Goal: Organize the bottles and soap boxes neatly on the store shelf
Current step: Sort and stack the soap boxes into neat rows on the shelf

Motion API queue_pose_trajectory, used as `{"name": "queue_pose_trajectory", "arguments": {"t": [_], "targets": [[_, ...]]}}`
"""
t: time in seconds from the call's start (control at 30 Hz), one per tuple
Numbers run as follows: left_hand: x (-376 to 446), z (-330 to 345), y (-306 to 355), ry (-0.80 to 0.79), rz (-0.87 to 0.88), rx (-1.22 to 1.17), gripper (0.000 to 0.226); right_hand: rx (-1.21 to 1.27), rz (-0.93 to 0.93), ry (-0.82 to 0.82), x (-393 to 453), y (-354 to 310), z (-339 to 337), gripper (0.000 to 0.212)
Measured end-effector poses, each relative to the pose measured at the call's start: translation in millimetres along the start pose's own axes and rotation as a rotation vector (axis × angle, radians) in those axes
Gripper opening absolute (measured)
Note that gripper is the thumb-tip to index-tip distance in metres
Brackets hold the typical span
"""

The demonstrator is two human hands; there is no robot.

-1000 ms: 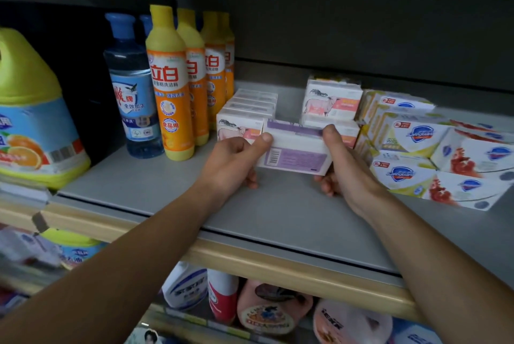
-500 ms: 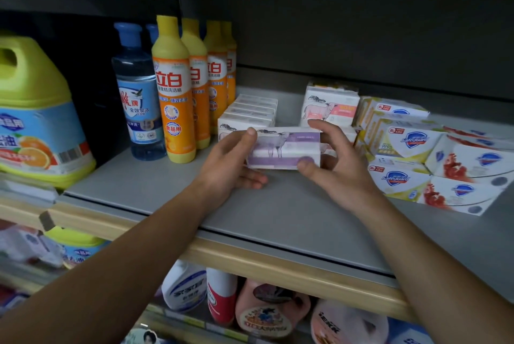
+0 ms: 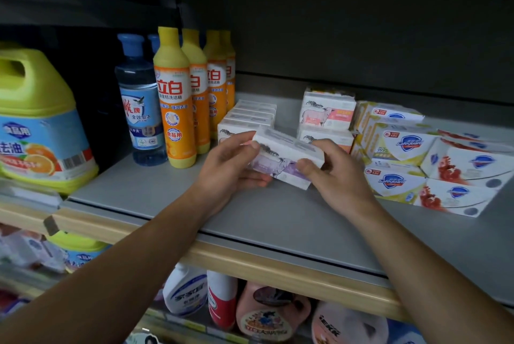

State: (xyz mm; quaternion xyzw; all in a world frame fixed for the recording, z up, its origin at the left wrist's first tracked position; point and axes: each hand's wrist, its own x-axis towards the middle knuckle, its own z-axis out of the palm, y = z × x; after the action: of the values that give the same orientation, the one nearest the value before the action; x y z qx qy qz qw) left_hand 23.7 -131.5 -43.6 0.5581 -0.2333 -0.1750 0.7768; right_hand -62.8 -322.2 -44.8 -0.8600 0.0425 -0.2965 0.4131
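Note:
Both hands hold a white and purple soap box point(image 3: 286, 155) just above the grey shelf point(image 3: 278, 221). My left hand point(image 3: 230, 168) grips its left end, my right hand point(image 3: 331, 174) pinches its right end. The box is tilted, right end lower. Behind it lies a row of white soap boxes point(image 3: 250, 115) and a stack of white and pink soap boxes point(image 3: 326, 118). A row of orange bottles point(image 3: 173, 98) and a blue-capped clear bottle point(image 3: 139, 104) stand at the left.
Safeguard soap boxes point(image 3: 403, 146) lie piled loosely at the right. A large yellow-capped jug point(image 3: 39, 126) stands on the neighbouring shelf at far left. Bottles and pouches point(image 3: 222, 299) fill the shelf below. The shelf's wooden front edge point(image 3: 250, 263) runs beneath my forearms.
The purple box has been turned in my hands from barcode side up to its picture side, then lifted slightly and tilted. Both hands kept hold of it.

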Motion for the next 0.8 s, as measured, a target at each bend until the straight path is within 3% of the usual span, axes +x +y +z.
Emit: {"name": "queue_pose_trajectory", "arguments": {"t": [0.17,0.3,0.4,0.57,0.67,0.8], "targets": [[2.3,-0.8,-4.5,0.03,0.058,-0.012,0.031,-0.069,-0.251,-0.015,-2.7,-6.8,-0.4,0.052],[3.8,-7.9,-3.4,0.036,0.102,-0.006,0.034,-0.157,-0.329,-0.015,-3.5,-9.1,1.6,0.05],[5.0,-8.3,-2.4,0.012,0.104,0.001,0.036,-0.21,-0.317,-0.021,-3.8,-9.6,2.1,0.044],[3.1,-5.4,-1.8,0.037,0.087,0.002,0.044,-0.29,-0.305,-0.062,-5.2,-9.9,4.7,0.057],[1.7,-3.8,-2.7,0.054,0.063,0.039,0.031,-0.232,-0.278,-0.051,-4.8,-10.3,4.8,0.05],[-0.4,-0.1,-5.4,0.027,0.181,0.347,0.023,-0.064,-0.146,0.016,-5.0,-6.5,3.6,0.036]]}}
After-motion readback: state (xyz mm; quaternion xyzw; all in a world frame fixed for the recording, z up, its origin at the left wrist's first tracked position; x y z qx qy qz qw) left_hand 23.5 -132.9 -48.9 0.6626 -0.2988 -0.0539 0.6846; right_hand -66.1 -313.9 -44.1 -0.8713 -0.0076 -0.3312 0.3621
